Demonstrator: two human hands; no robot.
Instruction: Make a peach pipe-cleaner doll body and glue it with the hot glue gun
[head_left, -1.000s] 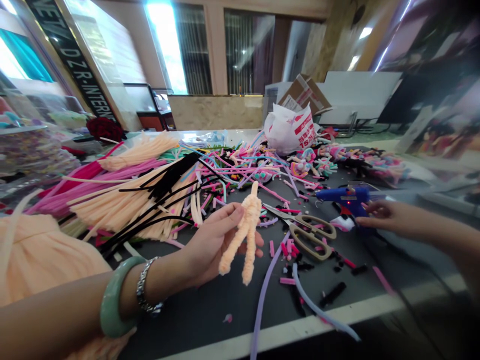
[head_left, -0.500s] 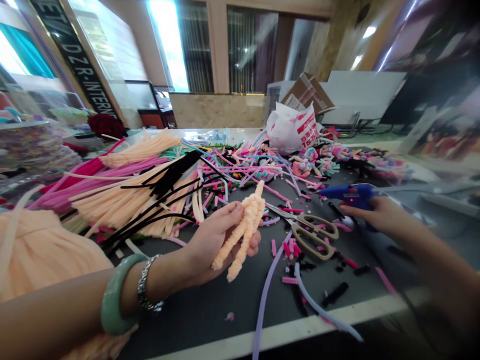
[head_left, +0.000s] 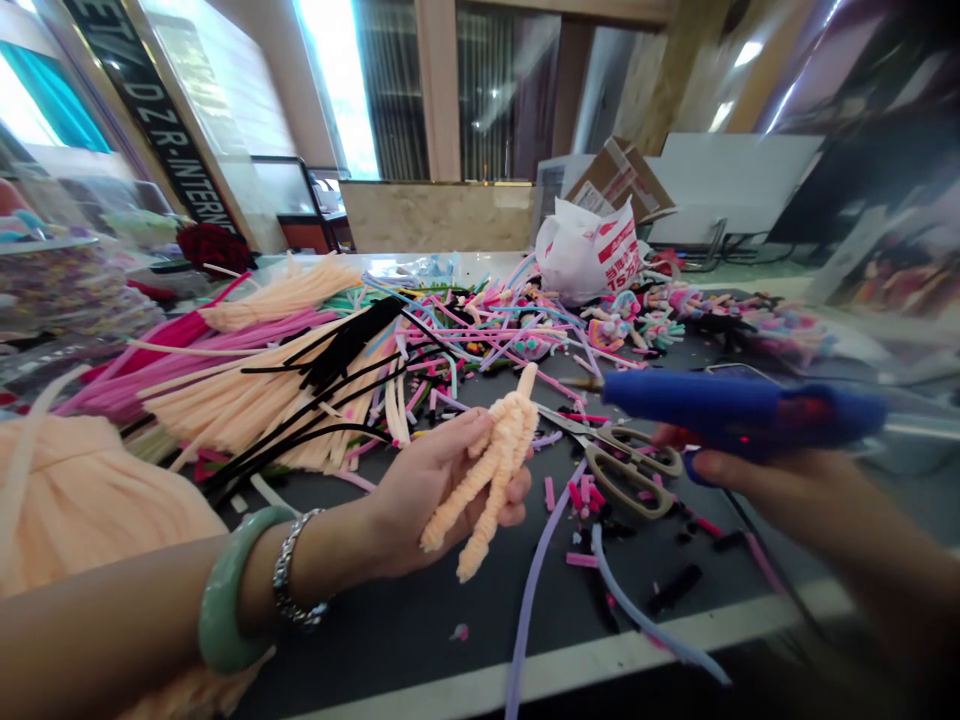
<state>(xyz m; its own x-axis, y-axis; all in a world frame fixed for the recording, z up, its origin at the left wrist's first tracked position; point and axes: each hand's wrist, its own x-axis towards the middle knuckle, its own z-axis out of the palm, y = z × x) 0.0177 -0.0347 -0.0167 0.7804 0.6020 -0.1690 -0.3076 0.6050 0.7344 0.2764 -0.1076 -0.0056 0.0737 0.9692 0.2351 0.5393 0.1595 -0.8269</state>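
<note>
A long dark table [head_left: 420,620] fills the lower half of the frame, heaped with craft material. Across its left side lie large bundles of peach pipe cleaners [head_left: 247,400], with pink pipe cleaners [head_left: 180,345] beyond them and black pipe cleaners [head_left: 345,340] lying over them. A tangle of multicoloured stems runs toward the upper right, where a white plastic bag with red print [head_left: 586,255] stands in front of a cardboard box [head_left: 619,180]. Peach fabric [head_left: 82,500] lies at the lower left, and dark red flowers [head_left: 212,247] sit at the table's far left.

At lower centre, the left hand [head_left: 427,500] holds a peach pipe-cleaner figure [head_left: 499,465] upright above the table, its fingers [head_left: 457,440] curled closely around it. At the right, the right hand [head_left: 780,480] raises a blue hot glue gun [head_left: 742,412], its fingers [head_left: 742,470] closed around the grip. The nozzle points left, near the figure but not touching it.

Below the gun, tan-handled scissors [head_left: 626,465] lie open on the table. A jade bangle [head_left: 225,600] and a silver chain bracelet [head_left: 300,570] circle the left wrist. Pink and black snippets [head_left: 574,495] are scattered near the scissors.
</note>
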